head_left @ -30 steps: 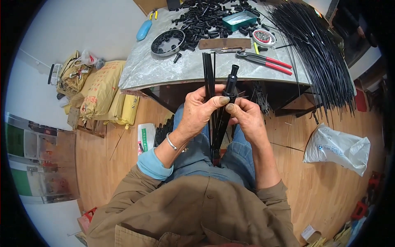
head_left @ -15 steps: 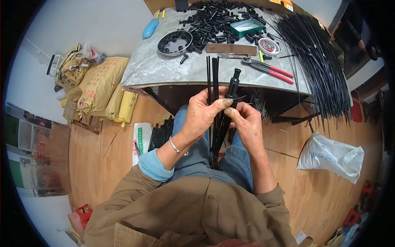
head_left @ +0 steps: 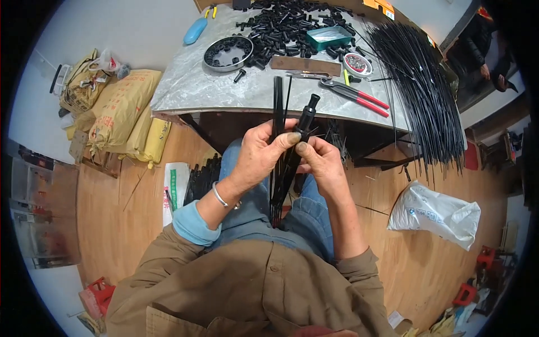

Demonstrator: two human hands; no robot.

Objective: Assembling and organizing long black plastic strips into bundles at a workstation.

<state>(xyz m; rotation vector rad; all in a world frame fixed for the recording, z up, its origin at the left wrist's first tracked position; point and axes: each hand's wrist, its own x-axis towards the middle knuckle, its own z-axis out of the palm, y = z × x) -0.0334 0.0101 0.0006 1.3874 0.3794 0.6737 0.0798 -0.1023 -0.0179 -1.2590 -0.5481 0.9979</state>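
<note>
— Grey tabletop (head_left: 185, 92) across the far side, above a wooden floor (head_left: 135, 196). Strewn with what, toward the far edge?

— With black plugs (head_left: 286, 25), loosely heaped around a teal tray (head_left: 331, 44). Nearer and to the right, red-handled pincers (head_left: 356, 96); at the far right, a sheaf of thin rods (head_left: 421, 95) hanging over the near edge.

— And between the hands?

— Just nearer than the tabletop, over a denim-clad lap (head_left: 313, 216): a black stepped tube (head_left: 307, 114). Slightly glossy, narrow and rounded at the far tip, thicker along the barrel, wider again beside the thumbs. Tilted a little to the right.

— Gripped how?

— Clasped in the left hand (head_left: 262, 147), with the thumb across the wide part. Close against the base, the right hand (head_left: 323, 163), with thumb and fingers drawn together. Cannot tell whether pinched on the tube or merely touching.

— Anything alongside?

— Yes, to the left, also within the left hand: straight black strips (head_left: 278, 112), tightly bunched, nearly upright. Reddish at the near ends, down by the lap.
</note>
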